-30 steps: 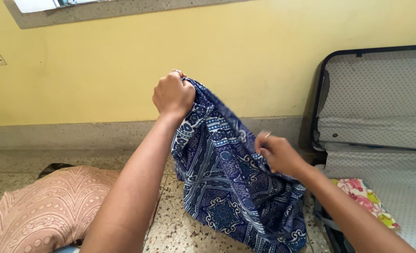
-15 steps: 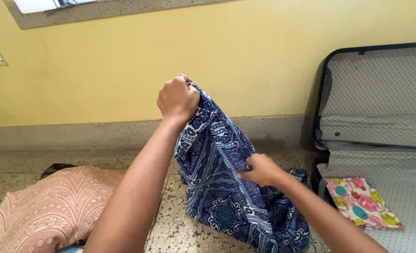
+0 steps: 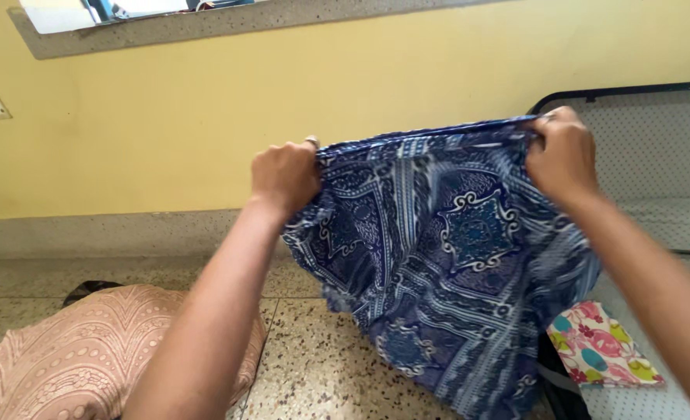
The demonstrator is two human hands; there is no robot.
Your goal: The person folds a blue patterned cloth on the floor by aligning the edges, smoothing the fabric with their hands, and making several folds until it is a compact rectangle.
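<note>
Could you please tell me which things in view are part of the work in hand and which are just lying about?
In hand:
- blue patterned cloth, stretched between the left hand and right hand

Lying about:
- pink patterned cloth on the floor
- floral fabric in the open suitcase

Two bare forearms rise from the bottom edge of the view, hands lifted in front of the person. The left hand sits near the centre, at about 11 o'clock from the middle, closed in a fist with its back to the camera. The right hand is at about 2 o'clock, slightly higher, fingers curled in a pinch, knuckles up. The hands are well apart. The left forearm slants up from 7 o'clock, the right from 4 o'clock.
</note>
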